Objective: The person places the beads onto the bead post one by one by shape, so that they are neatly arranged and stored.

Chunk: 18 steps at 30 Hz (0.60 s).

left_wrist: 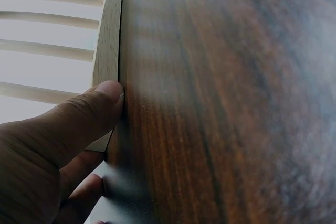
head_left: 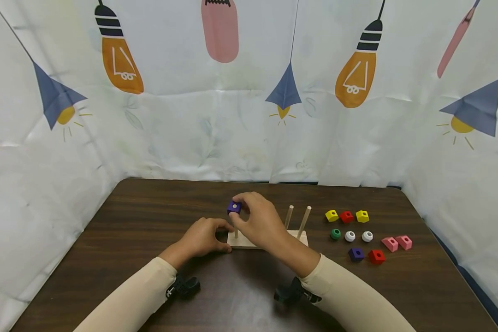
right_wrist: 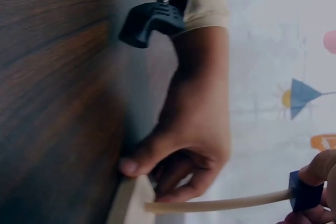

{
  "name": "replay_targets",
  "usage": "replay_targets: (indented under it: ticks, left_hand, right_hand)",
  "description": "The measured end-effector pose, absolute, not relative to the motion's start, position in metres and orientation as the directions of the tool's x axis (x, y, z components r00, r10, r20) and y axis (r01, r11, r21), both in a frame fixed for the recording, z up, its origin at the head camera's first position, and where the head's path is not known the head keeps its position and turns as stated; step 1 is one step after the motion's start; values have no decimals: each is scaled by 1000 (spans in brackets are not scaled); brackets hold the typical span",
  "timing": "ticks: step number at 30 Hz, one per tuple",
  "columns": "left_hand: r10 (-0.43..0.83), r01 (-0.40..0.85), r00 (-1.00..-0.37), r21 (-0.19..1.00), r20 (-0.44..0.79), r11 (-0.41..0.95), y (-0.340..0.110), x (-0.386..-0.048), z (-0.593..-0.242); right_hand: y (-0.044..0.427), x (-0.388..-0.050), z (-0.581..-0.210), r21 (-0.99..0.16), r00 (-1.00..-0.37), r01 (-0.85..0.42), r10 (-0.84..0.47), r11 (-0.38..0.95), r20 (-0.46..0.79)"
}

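Note:
At the left end of a pale wooden peg board (head_left: 245, 242), my left hand (head_left: 203, 236) pinches the base. The left wrist view shows its thumb (left_wrist: 100, 100) on the front edge, with other fingers behind the end. My right hand (head_left: 262, 222) holds a dark blue cube bead (head_left: 234, 208) between thumb and fingers, at the top of the leftmost visible peg (right_wrist: 220, 204). The peg's tip shows in the bead's hole. Two bare pegs (head_left: 304, 222) rise from the right part of the board. My right hand hides the board's middle.
Right of the board lie yellow beads (head_left: 362, 216), red beads (head_left: 376, 257), a green bead (head_left: 335, 234), white beads (head_left: 350, 236), pink beads (head_left: 390, 244) and another blue cube bead (head_left: 356, 254). A printed white curtain (head_left: 232, 138) hangs behind the brown table (head_left: 162, 198).

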<state>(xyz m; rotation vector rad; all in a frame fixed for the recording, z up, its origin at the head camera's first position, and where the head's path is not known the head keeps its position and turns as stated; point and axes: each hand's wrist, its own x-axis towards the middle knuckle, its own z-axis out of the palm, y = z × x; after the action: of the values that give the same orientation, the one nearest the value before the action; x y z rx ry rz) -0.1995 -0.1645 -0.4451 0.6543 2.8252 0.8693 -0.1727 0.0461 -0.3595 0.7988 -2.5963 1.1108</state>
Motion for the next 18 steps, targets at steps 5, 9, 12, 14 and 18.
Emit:
replay_targets:
  ticks: [5,9,12,14,18]
  left_hand:
    - [435,375,-900,551,23,745,-164,-200,-447]
    - [435,382,-900,542,32,748,-164,-199,-447]
    - [440,388,-897,542,37,745,-164,-199,-446]
    - [442,390,-896,542,39,744,-164,-199,-446]
    - [437,386,-899,539,36,749,-163,-199,-446]
  right_hand:
    - [45,-174,-374,-666,-846,-532,-363,524,390]
    - [45,-174,-382,-705,-854,-518,-339,484,394]
    - [45,-174,-388,-712,-853,-521,-316,471,415]
    - [45,-174,-391,-714,-856,-516,-298,473,422]
    - [43,-174,-398,-734,-872,-490,-268,471,410]
